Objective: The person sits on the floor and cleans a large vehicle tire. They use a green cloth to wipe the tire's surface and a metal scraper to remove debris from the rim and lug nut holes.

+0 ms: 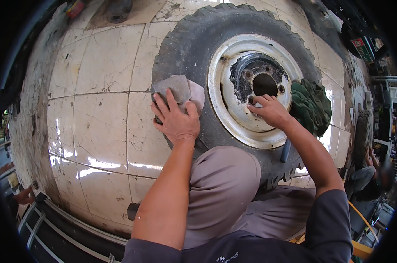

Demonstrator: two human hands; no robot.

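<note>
Head cam, L hand [177, 122] splayed on pad [179, 83], R hand [272, 112] @ rim [246, 125], grip unclear

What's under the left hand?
The left hand rests on a gray sheet; a paler piece shows beneath it, both on the tire. What they cover can't be seen.

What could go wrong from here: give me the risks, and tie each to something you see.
The grey sheet under the left hand sits near the outer edge of the tyre, so it might slide off onto the floor tiles.

The right hand is bare beside a bolt hole in the worn, patchy rim; rough metal could scrape the fingers.

The bunched green cloth lies at the tyre's right side and may slip down.
</note>
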